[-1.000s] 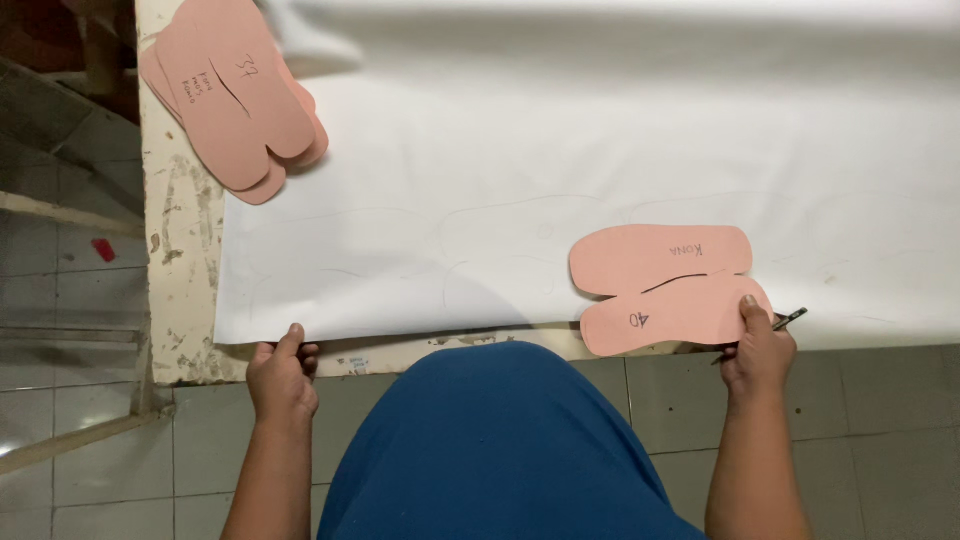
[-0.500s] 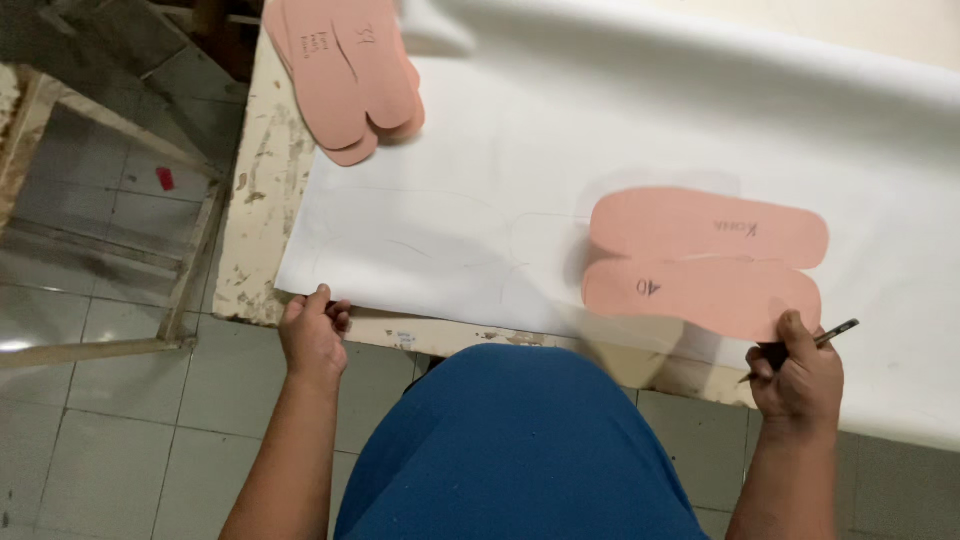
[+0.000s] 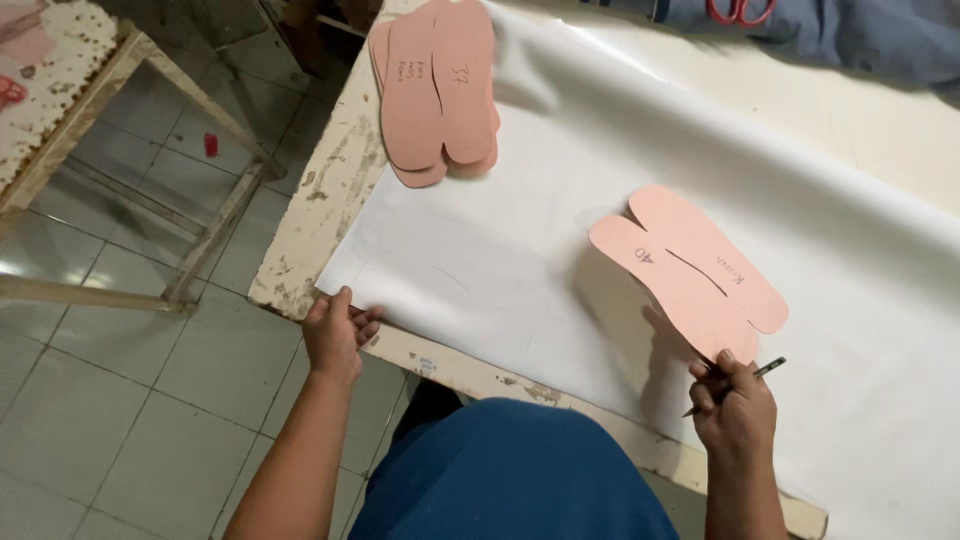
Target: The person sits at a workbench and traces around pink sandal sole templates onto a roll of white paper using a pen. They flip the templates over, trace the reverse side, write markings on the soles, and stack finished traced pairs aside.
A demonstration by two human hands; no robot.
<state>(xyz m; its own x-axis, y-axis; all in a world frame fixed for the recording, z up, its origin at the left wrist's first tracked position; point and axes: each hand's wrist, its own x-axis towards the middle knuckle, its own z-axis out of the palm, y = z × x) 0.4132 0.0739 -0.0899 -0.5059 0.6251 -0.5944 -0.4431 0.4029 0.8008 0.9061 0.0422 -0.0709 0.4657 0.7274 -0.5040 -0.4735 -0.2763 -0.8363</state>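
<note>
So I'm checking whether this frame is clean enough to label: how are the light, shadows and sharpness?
Head view: even, soft light; white sheet bright but not blown out. The pink sole templates cast a faint shadow toward the right hand. Left hand and pencil are fairly sharp. A glare patch shows on the floor tiles at far left. Table edges lean, wide-angle.
</note>
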